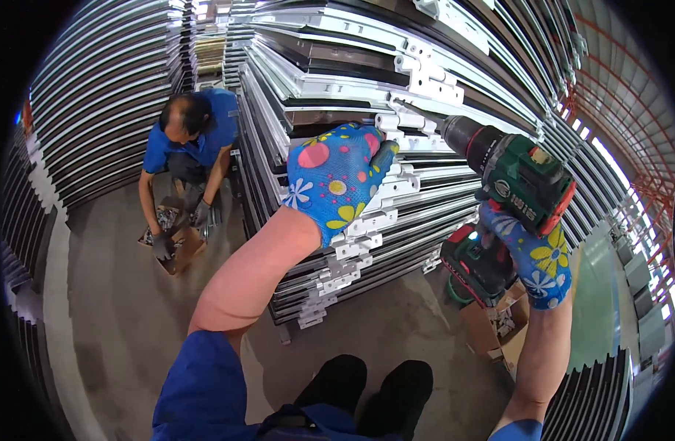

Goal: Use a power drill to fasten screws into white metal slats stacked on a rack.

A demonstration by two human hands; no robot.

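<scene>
Where a tall stack of silver, white and dark metal frames fills the middle, it looks heavy and stiff, with smooth, probably slippery rails best held at their outer edges; the rails stretch away to the right. Before the stack's right side is a dark-green and black cordless drill with red trim. The right hand, in a blue floral glove, has its fingers clamped around the handle, the natural hold. It seems solid and fairly heavy, weighted low by its blocky black battery; its body slants from lower right to upper left. The left hand, in a matching glove, lies at the stack's edge, fingers bent; whether they grip anything cannot be told. Just beside it, a white metal hinge lies roughly crosswise, likely hard and light, holdable by its ends. The slim bit points up and left, near the hinge.
</scene>
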